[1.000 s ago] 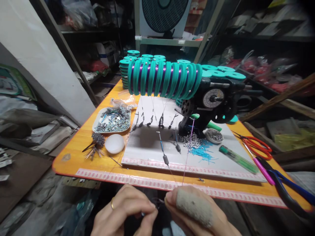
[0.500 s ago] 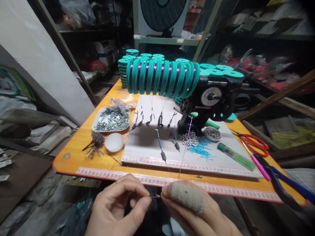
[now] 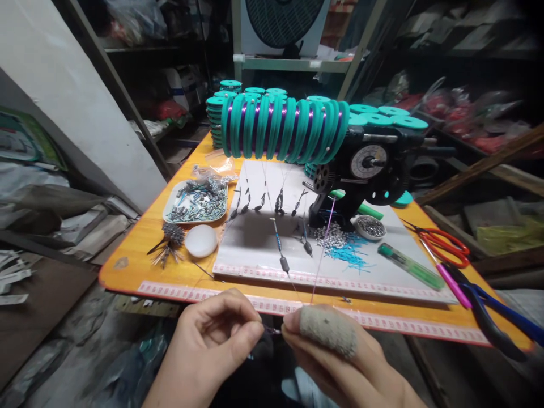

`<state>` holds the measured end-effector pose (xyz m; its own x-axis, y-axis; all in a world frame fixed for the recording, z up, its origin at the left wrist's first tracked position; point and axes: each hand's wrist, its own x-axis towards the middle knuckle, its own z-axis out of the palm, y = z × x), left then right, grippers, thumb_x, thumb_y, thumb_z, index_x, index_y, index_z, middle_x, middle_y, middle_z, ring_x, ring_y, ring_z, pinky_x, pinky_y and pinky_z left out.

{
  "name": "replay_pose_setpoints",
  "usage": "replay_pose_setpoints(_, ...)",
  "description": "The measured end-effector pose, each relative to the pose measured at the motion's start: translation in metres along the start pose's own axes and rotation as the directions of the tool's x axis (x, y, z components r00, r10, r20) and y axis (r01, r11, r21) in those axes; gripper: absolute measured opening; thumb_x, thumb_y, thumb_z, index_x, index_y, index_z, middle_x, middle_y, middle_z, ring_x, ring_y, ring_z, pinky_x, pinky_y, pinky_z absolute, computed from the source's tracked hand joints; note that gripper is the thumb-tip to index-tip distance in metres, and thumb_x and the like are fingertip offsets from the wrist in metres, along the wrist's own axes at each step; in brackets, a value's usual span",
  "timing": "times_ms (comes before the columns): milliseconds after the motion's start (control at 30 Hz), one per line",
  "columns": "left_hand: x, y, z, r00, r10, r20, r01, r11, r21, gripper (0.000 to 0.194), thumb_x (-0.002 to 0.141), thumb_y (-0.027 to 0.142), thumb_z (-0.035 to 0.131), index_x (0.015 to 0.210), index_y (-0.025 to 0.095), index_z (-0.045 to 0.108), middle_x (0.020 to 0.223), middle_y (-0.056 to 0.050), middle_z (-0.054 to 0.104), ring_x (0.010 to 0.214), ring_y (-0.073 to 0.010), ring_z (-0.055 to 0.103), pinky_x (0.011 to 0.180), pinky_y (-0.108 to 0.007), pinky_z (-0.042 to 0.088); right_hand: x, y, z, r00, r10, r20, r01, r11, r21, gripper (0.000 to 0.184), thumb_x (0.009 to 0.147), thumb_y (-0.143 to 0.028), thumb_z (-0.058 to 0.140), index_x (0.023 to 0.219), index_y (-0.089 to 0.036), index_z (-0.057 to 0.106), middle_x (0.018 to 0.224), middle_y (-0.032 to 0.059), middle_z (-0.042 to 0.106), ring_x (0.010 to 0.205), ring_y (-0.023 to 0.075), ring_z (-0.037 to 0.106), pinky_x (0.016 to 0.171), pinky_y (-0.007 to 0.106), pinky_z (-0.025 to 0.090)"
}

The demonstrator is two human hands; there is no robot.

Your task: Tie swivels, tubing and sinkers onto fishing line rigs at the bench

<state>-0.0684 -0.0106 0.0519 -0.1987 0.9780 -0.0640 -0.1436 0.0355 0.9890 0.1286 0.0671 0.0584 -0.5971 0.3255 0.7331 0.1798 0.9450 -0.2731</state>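
My left hand (image 3: 208, 351) and my right hand (image 3: 340, 365) meet below the near edge of the orange table (image 3: 140, 249). Both pinch a thin purple line (image 3: 321, 255) between thumb and forefinger, fingertips almost touching. A grey fabric wrap (image 3: 327, 331) covers my right forefinger. The line runs up to a black winding machine (image 3: 365, 175). A row of teal spools (image 3: 283, 127) wound with purple line sits on the machine's shaft. Rigged lines with small dark floats (image 3: 280, 249) hang from the spools onto a white board (image 3: 255, 243).
A tray of small metal parts (image 3: 195, 204), a white oval lump (image 3: 200, 241), a bunch of dark bristly pieces (image 3: 170, 238), a green lighter (image 3: 410, 265), red scissors (image 3: 442, 243), blue pliers (image 3: 497, 317) and blue tube scraps (image 3: 351, 252) lie on the table. Cluttered shelves stand behind.
My two hands have closed together and risen slightly, the fingertips now pinching at one spot on the line. The view has shifted a little; the table's things stay put.
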Motion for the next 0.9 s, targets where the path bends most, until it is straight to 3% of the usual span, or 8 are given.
replay_pose_setpoints(133,-0.004,-0.004,0.009,0.992,-0.123,-0.025,0.114,0.965,-0.235,0.013,0.081,0.029,0.078,0.075,0.019,0.072,0.071,0.002,0.059,0.067,-0.0089,0.05,0.063,-0.016,0.044,-0.011,0.0,0.005,1.0,-0.001,-0.026,0.0,0.999,-0.051,0.019,0.098,-0.013,0.055,0.108,-0.013,0.072,0.096,0.0072,0.077,0.088,0.0154,0.074,0.083,0.021,0.064)
replay_pose_setpoints(267,-0.007,-0.009,0.017,0.966,-0.243,0.088,0.255,0.838,-0.482,0.018,0.077,0.029,0.083,0.072,0.016,0.071,0.071,0.004,0.055,0.058,-0.0049,0.045,0.058,-0.018,0.04,-0.019,0.0,0.005,1.0,0.028,0.005,-0.027,0.993,-0.113,0.022,0.092,-0.009,0.064,0.111,-0.015,0.071,0.102,0.0073,0.076,0.094,0.0175,0.074,0.094,0.024,0.061)
replay_pose_setpoints(367,-0.009,-0.011,0.021,0.942,-0.307,0.135,0.329,0.764,-0.555,0.02,0.073,0.03,0.086,0.074,0.016,0.073,0.071,0.002,0.064,0.048,-0.0015,0.045,0.052,-0.017,0.037,-0.016,0.0,0.004,0.999,0.031,0.037,-0.028,0.996,-0.079,0.021,0.092,-0.008,0.061,0.109,-0.016,0.071,0.102,0.0078,0.076,0.094,0.0168,0.074,0.095,0.022,0.06)
replay_pose_setpoints(467,-0.01,-0.011,0.022,0.933,-0.33,0.142,0.352,0.763,-0.543,0.022,0.072,0.032,0.087,0.074,0.015,0.074,0.063,0.0,0.067,0.046,-0.0027,0.051,0.047,-0.014,0.035,-0.009,-0.001,0.002,0.999,0.036,0.017,-0.035,0.999,-0.011,0.016,0.093,-0.008,0.06,0.104,-0.014,0.071,0.098,0.008,0.075,0.091,0.0149,0.074,0.095,0.018,0.058)
replay_pose_setpoints(700,-0.001,-0.006,0.018,0.99,-0.122,0.071,0.139,0.924,-0.357,0.015,0.077,0.027,0.083,0.072,0.016,0.075,0.063,0.0,0.068,0.055,-0.0073,0.062,0.054,-0.015,0.049,0.006,-0.004,-0.001,0.996,0.066,0.057,-0.078,0.972,0.223,0.013,0.093,-0.004,0.057,0.097,-0.012,0.067,0.09,0.0074,0.071,0.089,0.0119,0.07,0.087,0.015,0.057)
replay_pose_setpoints(800,0.003,0.001,0.011,0.996,-0.015,0.087,0.038,0.963,-0.268,0.007,0.078,0.018,0.08,0.072,0.019,0.078,0.069,0.001,0.066,0.056,-0.0078,0.063,0.056,-0.016,0.052,0.009,-0.008,0.001,0.992,0.075,0.102,-0.101,0.956,0.275,0.014,0.09,-0.003,0.06,0.097,-0.014,0.065,0.088,0.0069,0.071,0.085,0.013,0.069,0.08,0.018,0.058)
replay_pose_setpoints(900,0.003,0.008,0.0,0.993,0.114,0.038,-0.106,0.98,-0.167,0.012,0.079,0.011,0.076,0.075,0.022,0.078,0.07,0.002,0.065,0.053,-0.0066,0.06,0.051,-0.015,0.05,0.011,-0.017,0.012,0.99,0.096,0.107,-0.123,0.95,0.287,0.01,0.091,-0.007,0.062,0.095,-0.016,0.063,0.087,0.0066,0.07,0.081,0.0145,0.069,0.075,0.021,0.059)
